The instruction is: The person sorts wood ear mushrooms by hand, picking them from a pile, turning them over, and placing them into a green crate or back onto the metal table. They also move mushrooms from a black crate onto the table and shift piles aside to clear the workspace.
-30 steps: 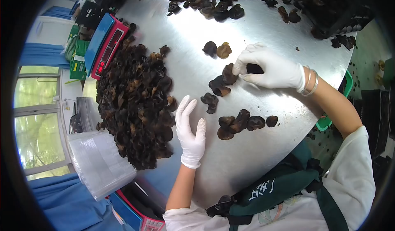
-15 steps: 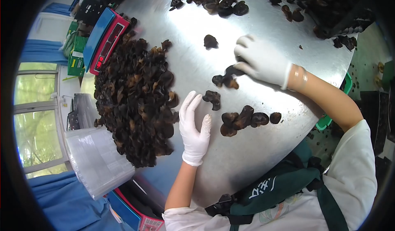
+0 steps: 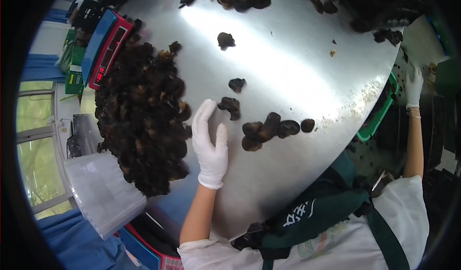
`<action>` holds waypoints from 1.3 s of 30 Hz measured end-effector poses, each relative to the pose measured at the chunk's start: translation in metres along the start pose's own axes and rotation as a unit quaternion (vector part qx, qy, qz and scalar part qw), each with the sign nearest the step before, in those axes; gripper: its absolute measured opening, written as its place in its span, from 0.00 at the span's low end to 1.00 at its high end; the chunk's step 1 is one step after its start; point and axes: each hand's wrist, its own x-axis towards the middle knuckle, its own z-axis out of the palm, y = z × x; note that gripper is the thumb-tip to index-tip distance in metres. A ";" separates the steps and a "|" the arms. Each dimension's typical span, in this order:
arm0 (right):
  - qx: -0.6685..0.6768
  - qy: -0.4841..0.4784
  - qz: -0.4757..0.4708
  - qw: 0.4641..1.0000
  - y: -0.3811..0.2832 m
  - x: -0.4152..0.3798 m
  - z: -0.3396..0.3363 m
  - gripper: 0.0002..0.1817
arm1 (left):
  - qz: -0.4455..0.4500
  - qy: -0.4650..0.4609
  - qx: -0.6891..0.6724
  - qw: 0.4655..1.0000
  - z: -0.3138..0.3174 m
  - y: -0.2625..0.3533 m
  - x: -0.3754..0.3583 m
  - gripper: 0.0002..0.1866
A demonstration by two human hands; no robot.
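while i watch remotely, my white-gloved left hand (image 3: 210, 150) is spread beside heaped dark-brown ruffled fungus (image 3: 144, 121); my white-gloved right hand (image 3: 414, 86), fingers parted, is out past the green plastic basket (image 3: 381, 118), whose dark contents i cannot identify.

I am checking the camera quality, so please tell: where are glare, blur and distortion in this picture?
Head view: white glare streaks the table; head view: the pile looks slightly blurred; head view: the table edge bows, borders fall dark.
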 end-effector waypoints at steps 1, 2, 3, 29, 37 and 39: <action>0.039 0.066 -0.071 0.995 -0.041 0.003 -0.025 0.17 | -0.001 -0.003 0.005 1.000 0.000 0.000 -0.002 0.22; 0.172 0.032 -0.022 0.984 -0.098 0.003 -0.051 0.16 | 0.004 0.000 0.004 1.000 0.001 -0.002 -0.001 0.22; 0.303 0.002 0.028 0.953 -0.159 0.000 -0.074 0.16 | -0.009 -0.002 -0.006 1.000 0.003 -0.002 -0.003 0.22; 0.289 -0.168 -0.328 0.884 -0.395 -0.055 -0.099 0.10 | -0.071 0.040 -0.115 0.990 0.004 -0.006 -0.010 0.27; 0.107 0.077 -0.028 0.991 -0.095 -0.061 -0.010 0.12 | -0.059 0.025 -0.089 0.994 0.004 -0.002 -0.007 0.27; -0.220 -0.346 0.160 0.898 -0.047 -0.116 0.016 0.28 | -0.055 0.016 -0.080 0.995 0.001 0.001 -0.008 0.27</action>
